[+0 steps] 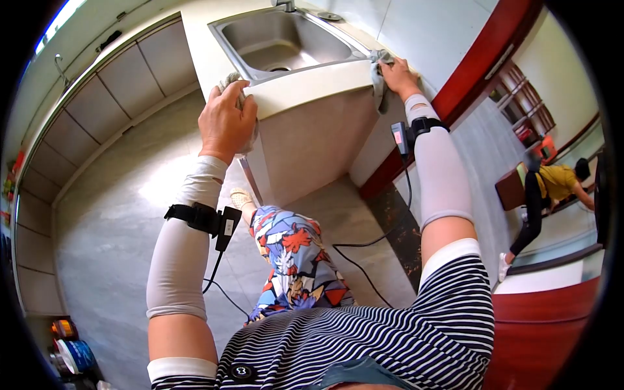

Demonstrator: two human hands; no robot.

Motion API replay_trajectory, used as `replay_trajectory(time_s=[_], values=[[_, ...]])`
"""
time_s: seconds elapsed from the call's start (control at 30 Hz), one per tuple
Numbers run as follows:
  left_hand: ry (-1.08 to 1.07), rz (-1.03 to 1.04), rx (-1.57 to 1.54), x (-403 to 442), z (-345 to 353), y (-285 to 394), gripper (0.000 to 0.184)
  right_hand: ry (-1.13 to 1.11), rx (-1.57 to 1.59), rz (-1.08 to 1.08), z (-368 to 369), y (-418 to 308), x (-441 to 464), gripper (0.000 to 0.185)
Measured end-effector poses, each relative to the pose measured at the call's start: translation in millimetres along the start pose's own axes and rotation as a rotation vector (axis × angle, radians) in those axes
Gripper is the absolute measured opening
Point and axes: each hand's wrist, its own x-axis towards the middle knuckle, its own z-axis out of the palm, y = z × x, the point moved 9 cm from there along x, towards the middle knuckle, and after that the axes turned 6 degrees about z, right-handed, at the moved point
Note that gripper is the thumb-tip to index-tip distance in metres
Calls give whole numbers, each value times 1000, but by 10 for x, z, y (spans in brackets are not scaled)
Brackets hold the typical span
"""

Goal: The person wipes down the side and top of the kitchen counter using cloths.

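My left hand (224,120) is closed on a grey cloth (248,133) at the near left corner of the pale countertop (305,91). Part of that cloth shows past the fingertips and hangs below the edge. At the counter's right corner, my right hand (400,77) grips another grey-green cloth (379,84), which drapes down over the front edge. Between and beyond both hands lies a stainless steel sink (286,42) set into the counter. The fingers of each hand are partly hidden by the cloths or the hand itself.
A faucet (284,5) stands behind the sink. Cupboards (130,78) run along the left. A black cable (351,246) hangs from my right wrist device. A red door frame (468,71) is on the right; beyond it, a person in yellow (559,185) bends over. Containers (77,354) sit lower left.
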Motion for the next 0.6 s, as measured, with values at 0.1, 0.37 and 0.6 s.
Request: replay_trajectory(time_s=[0.1, 0.37, 0.6], values=[[29, 27, -30, -2, -19, 18, 29, 36, 37, -11, -10, -36, -29, 63], [63, 38, 11, 0, -39, 25, 28, 137, 77, -307, -165, -1201, -1010, 60], [140, 100, -32, -7, -100, 57, 39, -75, 238, -687, -412, -2560, -2142, 51]])
